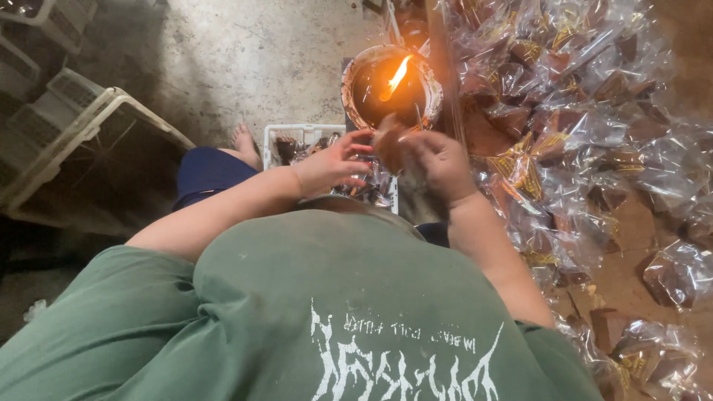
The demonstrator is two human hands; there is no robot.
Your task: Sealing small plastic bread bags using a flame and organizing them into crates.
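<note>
Both my hands meet just below a round tin holding a burning flame [391,85]. My left hand [334,163] has its fingers spread and touches the edge of a small brown piece in clear wrap [388,142]. My right hand [440,160] is curled around that same packet from the right. The packet sits close to the flame's rim. A white basket [297,137] with more wrapped pieces lies under my hands.
A large heap of clear wrapped brown packets [587,111] covers the surface to the right. Empty white plastic crates [67,126] stand at the left on a concrete floor. My bare foot [243,141] rests beside the basket.
</note>
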